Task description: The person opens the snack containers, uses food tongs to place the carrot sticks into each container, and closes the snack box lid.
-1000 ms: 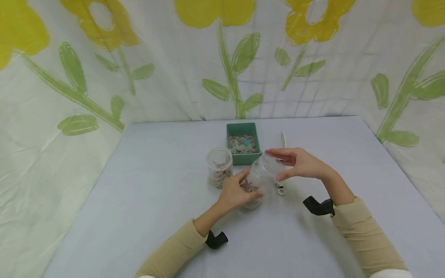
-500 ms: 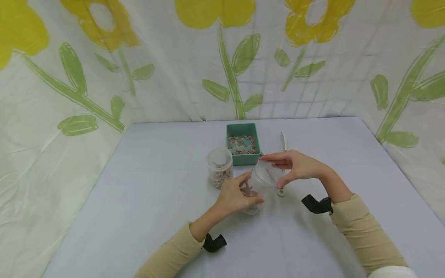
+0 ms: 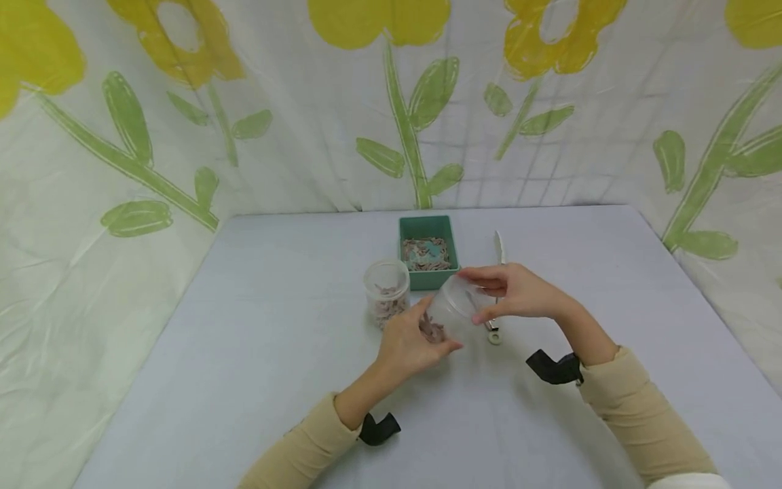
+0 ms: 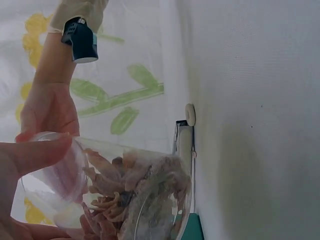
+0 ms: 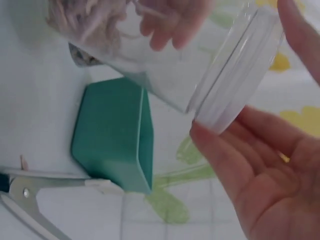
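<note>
My left hand (image 3: 406,343) grips a clear plastic jar (image 4: 125,185) round its side, lifted and tilted with its mouth toward the right. Pinkish-brown dried strips (image 4: 107,200) fill part of it. Fingers and thumb of my right hand (image 3: 522,292) hold the round clear lid (image 5: 240,75) by its edge. In the right wrist view the lid sits over the jar's mouth; whether it is screwed tight I cannot tell. A second clear jar (image 3: 387,295), open and part full of similar strips, stands just left of the held one.
A green rectangular box (image 3: 432,280) with a layer of strips stands behind the jars. To its right, partly behind my right hand, lies a long white-and-metal pivoted tool (image 3: 499,246) with a ring at its near end. Flower-printed cloth hangs behind the table.
Half a second ago the lid was lower and facing differently, with the jar below it. Now jar and lid are tilted together. The second jar and green box have not moved.
</note>
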A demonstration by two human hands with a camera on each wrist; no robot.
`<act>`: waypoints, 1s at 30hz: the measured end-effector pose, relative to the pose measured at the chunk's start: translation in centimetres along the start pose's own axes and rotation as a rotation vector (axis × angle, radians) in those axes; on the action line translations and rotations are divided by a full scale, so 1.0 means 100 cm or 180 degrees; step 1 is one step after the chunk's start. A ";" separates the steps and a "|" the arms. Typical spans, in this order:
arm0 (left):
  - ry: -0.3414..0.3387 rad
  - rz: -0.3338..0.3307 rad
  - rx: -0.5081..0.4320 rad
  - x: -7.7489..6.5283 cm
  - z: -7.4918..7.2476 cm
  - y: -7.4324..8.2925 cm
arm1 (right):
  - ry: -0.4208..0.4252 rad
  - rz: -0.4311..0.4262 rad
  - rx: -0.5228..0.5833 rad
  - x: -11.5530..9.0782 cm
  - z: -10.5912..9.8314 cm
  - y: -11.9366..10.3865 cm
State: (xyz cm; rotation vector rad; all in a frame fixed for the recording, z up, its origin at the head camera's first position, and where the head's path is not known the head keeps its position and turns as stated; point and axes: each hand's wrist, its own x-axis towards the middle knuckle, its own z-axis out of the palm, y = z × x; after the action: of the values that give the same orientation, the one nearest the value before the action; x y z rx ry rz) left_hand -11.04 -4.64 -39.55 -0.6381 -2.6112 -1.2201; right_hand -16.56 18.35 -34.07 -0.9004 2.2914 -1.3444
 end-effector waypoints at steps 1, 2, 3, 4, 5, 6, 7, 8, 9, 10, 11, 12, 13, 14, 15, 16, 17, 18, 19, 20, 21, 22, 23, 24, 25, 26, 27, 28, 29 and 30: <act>0.0034 -0.0054 0.0090 0.000 0.001 0.001 | 0.0085 0.0057 -0.0038 0.000 0.002 -0.001; 0.0071 -0.0106 0.0166 0.000 0.001 0.003 | 0.0175 0.0120 -0.0094 0.000 0.004 -0.002; 0.0113 -0.0156 0.0265 0.000 0.002 0.004 | 0.0267 0.0200 -0.0161 0.000 0.007 -0.003; 0.0151 -0.0188 0.0352 0.000 0.002 0.005 | 0.0358 0.0293 -0.0218 0.001 0.009 -0.004; 0.0196 -0.0201 0.0439 0.000 0.003 0.005 | 0.0437 0.0394 -0.0280 0.001 0.012 -0.006; 0.0248 -0.0197 0.0520 -0.001 0.004 0.005 | 0.0503 0.0485 -0.0332 0.001 0.014 -0.008; 0.0298 -0.0183 0.0584 -0.001 0.004 0.006 | 0.0558 0.0596 -0.0386 0.001 0.017 -0.011; 0.0334 -0.0152 0.0629 -0.001 0.004 0.006 | 0.0599 0.0694 -0.0448 0.001 0.019 -0.015; 0.0345 -0.0135 0.0653 -0.001 0.004 0.006 | 0.0620 0.0758 -0.0509 0.000 0.021 -0.018; 0.0334 -0.0096 0.0583 -0.001 0.004 0.005 | 0.0624 0.0810 -0.0595 -0.001 0.022 -0.021; 0.0287 -0.0085 0.0462 -0.001 0.002 0.004 | 0.0635 0.0834 -0.0657 -0.002 0.022 -0.024; 0.0191 -0.0074 0.0296 0.000 0.001 0.003 | 0.0671 0.0816 -0.0674 -0.004 0.021 -0.026; 0.0065 -0.0078 0.0102 0.000 -0.002 0.003 | 0.0715 0.0752 -0.0651 -0.004 0.020 -0.027; -0.0098 -0.0093 -0.0156 0.001 -0.004 0.002 | 0.0757 0.0631 -0.0547 -0.005 0.018 -0.026; -0.0282 -0.0092 -0.0449 0.001 -0.006 0.002 | 0.0796 0.0496 -0.0398 -0.005 0.016 -0.025; -0.0468 -0.0081 -0.0757 0.002 -0.008 0.001 | 0.0828 0.0364 -0.0193 -0.005 0.015 -0.023; -0.0658 -0.0111 -0.1019 0.002 -0.010 0.001 | 0.0831 0.0192 0.0066 -0.004 0.015 -0.021; -0.0824 -0.0133 -0.1259 0.002 -0.011 0.002 | 0.0798 0.0023 0.0317 -0.003 0.015 -0.017; -0.0954 -0.0173 -0.1468 0.002 -0.012 0.002 | 0.0717 -0.0125 0.0549 -0.002 0.016 -0.015; -0.1059 -0.0234 -0.1668 0.003 -0.012 0.003 | 0.0631 -0.0241 0.0748 -0.001 0.017 -0.013; -0.1123 -0.0272 -0.1818 0.003 -0.012 0.003 | 0.0560 -0.0331 0.0887 0.000 0.019 -0.011; -0.1142 -0.0311 -0.1921 0.003 -0.012 0.003 | 0.0500 -0.0402 0.0995 0.001 0.020 -0.009; -0.1128 -0.0357 -0.1982 0.002 -0.012 0.004 | 0.0452 -0.0472 0.1074 0.002 0.022 -0.008; -0.1076 -0.0385 -0.2008 0.002 -0.012 0.003 | 0.0436 -0.0509 0.1138 0.002 0.023 -0.007; -0.1016 -0.0434 -0.2035 0.002 -0.013 0.003 | 0.0426 -0.0541 0.1210 0.002 0.023 -0.007; -0.0939 -0.0485 -0.2036 0.001 -0.013 0.002 | 0.0440 -0.0564 0.1267 0.002 0.024 -0.006; -0.0855 -0.0516 -0.2018 0.001 -0.014 0.002 | 0.0455 -0.0565 0.1318 0.002 0.023 -0.006; -0.0766 -0.0560 -0.1993 0.001 -0.014 0.000 | 0.0476 -0.0557 0.1351 0.001 0.023 -0.006; -0.0677 -0.0614 -0.1986 0.000 -0.015 -0.001 | 0.0489 -0.0563 0.1380 -0.001 0.023 -0.006; -0.0578 -0.0660 -0.1979 0.000 -0.016 -0.002 | 0.0505 -0.0560 0.1412 -0.003 0.022 -0.005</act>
State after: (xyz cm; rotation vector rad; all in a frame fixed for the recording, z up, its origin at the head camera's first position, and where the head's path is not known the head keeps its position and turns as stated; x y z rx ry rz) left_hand -11.20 -5.97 -38.67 -0.5994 -2.4631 -2.1675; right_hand -14.94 16.91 -34.70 -0.8808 1.9262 -1.9609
